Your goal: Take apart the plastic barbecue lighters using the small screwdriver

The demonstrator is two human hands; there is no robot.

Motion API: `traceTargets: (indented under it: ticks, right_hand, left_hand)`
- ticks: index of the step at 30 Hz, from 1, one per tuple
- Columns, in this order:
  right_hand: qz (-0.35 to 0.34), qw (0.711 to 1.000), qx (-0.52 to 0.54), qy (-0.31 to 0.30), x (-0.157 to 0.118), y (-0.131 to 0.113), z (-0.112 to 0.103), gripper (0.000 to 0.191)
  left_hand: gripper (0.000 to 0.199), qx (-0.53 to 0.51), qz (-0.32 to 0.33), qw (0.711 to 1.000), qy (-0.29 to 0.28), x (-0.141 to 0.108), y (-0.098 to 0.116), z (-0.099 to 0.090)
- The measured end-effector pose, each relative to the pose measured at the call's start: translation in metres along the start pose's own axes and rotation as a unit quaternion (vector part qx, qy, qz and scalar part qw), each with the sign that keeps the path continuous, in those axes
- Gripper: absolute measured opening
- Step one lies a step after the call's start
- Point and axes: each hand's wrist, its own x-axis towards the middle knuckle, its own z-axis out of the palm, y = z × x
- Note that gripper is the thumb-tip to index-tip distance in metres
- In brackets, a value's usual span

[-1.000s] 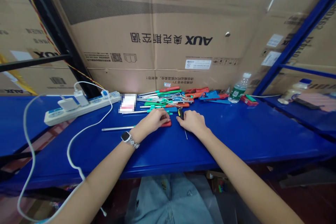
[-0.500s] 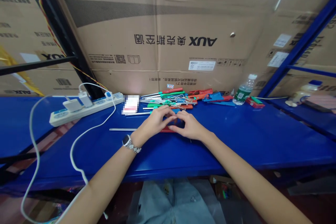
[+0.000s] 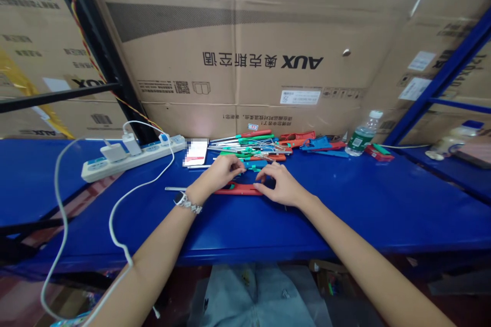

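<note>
A red stick lighter (image 3: 241, 190) lies sideways on the blue table, its thin metal tube (image 3: 173, 189) pointing left. Above the tube end of its handle, my left hand (image 3: 219, 173) has its fingertips pinched together. Whatever is between them is too small to make out. My right hand (image 3: 283, 185) curls at the right end of the red handle, the thumb against it and the fingers bent over. A small green part shows at the handle beside my left hand. Just behind both hands lies a blue-handled lighter (image 3: 256, 165).
Several more stick lighters (image 3: 253, 149) are heaped at the back, with blue casings (image 3: 316, 144) to their right. A phone (image 3: 197, 153) lies left of the heap, near a power strip (image 3: 134, 158) with white cables. A water bottle (image 3: 362, 135) stands back right, before cardboard boxes (image 3: 238, 76).
My hands have parted; the left moved left with its fingertips pinched, uncovering more of the red handle. My right hand stays at the handle's right end. The view has shifted slightly.
</note>
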Motion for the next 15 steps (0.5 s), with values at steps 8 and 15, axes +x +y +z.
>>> traceTargets:
  ticks: [8, 15]
  right_hand:
    - [0.001, 0.999, -0.042, -0.020, -0.002, -0.004, -0.001, 0.017]
    - [-0.017, 0.992, -0.095, -0.079, 0.012, -0.016, 0.009, 0.044]
  left_hand:
    - [0.013, 0.035, 0.000, 0.999, -0.019, 0.000, -0.006, 0.002]
    - [0.014, 0.053, 0.012, 0.998, 0.019, -0.001, 0.000, -0.007]
